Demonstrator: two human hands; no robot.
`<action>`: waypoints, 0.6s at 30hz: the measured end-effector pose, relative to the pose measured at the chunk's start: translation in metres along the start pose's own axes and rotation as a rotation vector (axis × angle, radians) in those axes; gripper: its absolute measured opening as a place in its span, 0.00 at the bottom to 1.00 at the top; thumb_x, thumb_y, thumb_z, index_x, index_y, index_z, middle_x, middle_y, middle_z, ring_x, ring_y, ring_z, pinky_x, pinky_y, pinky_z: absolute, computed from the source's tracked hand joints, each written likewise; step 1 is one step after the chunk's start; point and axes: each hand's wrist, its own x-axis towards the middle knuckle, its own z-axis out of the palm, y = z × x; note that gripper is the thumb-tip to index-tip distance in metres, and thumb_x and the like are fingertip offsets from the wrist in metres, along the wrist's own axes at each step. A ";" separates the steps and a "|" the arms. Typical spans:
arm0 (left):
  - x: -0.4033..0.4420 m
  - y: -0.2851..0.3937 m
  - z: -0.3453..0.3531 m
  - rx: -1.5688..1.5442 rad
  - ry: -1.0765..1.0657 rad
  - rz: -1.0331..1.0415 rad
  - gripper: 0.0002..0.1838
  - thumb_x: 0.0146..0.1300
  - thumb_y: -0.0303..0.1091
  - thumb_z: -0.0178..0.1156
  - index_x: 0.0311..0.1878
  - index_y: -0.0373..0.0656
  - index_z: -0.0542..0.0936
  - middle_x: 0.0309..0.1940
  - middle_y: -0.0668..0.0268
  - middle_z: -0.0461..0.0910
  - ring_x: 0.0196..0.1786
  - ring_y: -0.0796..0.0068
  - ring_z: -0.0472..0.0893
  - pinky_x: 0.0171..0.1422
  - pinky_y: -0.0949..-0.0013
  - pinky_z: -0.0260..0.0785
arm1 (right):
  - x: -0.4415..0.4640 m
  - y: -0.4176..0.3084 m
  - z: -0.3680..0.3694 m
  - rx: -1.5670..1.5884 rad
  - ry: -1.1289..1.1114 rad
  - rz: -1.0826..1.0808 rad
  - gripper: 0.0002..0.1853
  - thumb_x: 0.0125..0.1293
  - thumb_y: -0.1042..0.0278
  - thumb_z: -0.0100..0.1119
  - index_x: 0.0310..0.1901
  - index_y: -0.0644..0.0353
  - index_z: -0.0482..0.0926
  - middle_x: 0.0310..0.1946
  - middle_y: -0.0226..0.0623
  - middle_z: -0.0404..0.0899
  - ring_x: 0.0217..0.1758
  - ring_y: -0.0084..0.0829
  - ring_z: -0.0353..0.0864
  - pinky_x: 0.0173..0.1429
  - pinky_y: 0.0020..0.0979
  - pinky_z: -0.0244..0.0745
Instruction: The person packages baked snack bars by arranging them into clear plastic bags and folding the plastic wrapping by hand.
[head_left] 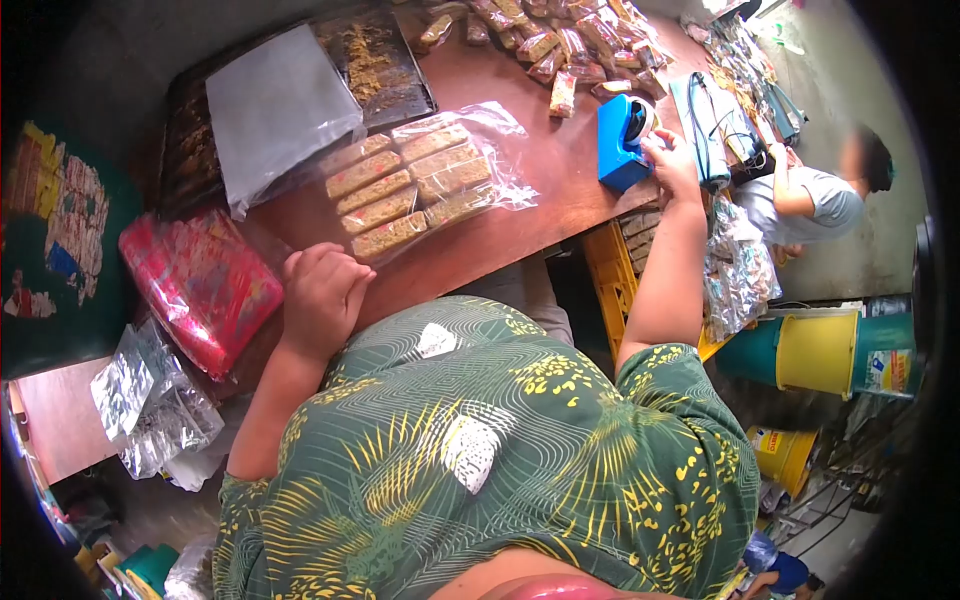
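A blue tape dispenser (620,150) stands near the table's right edge. My right hand (675,165) is closed at its tape roll (638,120), fingertips pinching the tape; any pulled strip is too small to see. To the left lies a clear plastic bag (508,125) holding two rows of brown, grainy snack bars (370,175). Beside the bag's near-left corner is my left hand (325,295), its fingers curled and pressed together at the table edge. Whatever those fingers hold is hidden.
Many wrapped bars (570,45) are piled at the back. Dark baking trays (390,70) carry a stack of clear sheets (285,100). A red plastic pack (205,285) lies left. Another person (815,200) works at right, near a yellow crate (610,285) and buckets (815,350).
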 end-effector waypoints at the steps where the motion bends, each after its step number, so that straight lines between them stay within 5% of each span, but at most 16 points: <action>1: -0.001 -0.001 0.000 0.014 -0.008 -0.006 0.06 0.62 0.32 0.73 0.37 0.49 0.83 0.38 0.67 0.84 0.55 0.57 0.83 0.64 0.53 0.67 | -0.005 -0.003 -0.003 -0.076 0.020 -0.001 0.27 0.68 0.71 0.74 0.65 0.67 0.75 0.50 0.43 0.86 0.50 0.28 0.86 0.54 0.27 0.82; 4: 0.001 0.002 -0.003 -0.008 -0.012 -0.031 0.06 0.63 0.33 0.73 0.37 0.49 0.83 0.38 0.67 0.84 0.56 0.56 0.83 0.65 0.52 0.66 | -0.040 -0.022 -0.013 0.010 0.005 0.025 0.28 0.66 0.67 0.76 0.64 0.67 0.75 0.48 0.40 0.84 0.50 0.26 0.84 0.53 0.27 0.79; 8: 0.000 0.000 -0.003 -0.004 -0.024 -0.073 0.07 0.63 0.35 0.72 0.38 0.50 0.82 0.40 0.67 0.83 0.58 0.57 0.81 0.65 0.52 0.66 | -0.081 -0.026 -0.008 0.035 -0.059 0.082 0.24 0.69 0.70 0.74 0.62 0.63 0.75 0.41 0.29 0.80 0.38 0.18 0.77 0.39 0.20 0.69; 12: -0.001 0.000 -0.003 -0.005 0.025 -0.095 0.08 0.64 0.35 0.72 0.37 0.47 0.81 0.47 0.65 0.81 0.61 0.56 0.79 0.67 0.52 0.66 | -0.105 -0.007 0.002 0.263 -0.094 0.234 0.23 0.73 0.70 0.70 0.65 0.63 0.73 0.37 0.23 0.76 0.33 0.14 0.72 0.36 0.19 0.67; 18: -0.001 -0.006 -0.001 -0.113 0.014 -0.112 0.07 0.66 0.31 0.69 0.36 0.43 0.80 0.53 0.61 0.81 0.62 0.53 0.79 0.68 0.52 0.69 | -0.098 0.010 0.005 0.265 -0.120 0.277 0.15 0.76 0.65 0.68 0.59 0.61 0.81 0.32 0.19 0.76 0.30 0.13 0.71 0.33 0.19 0.64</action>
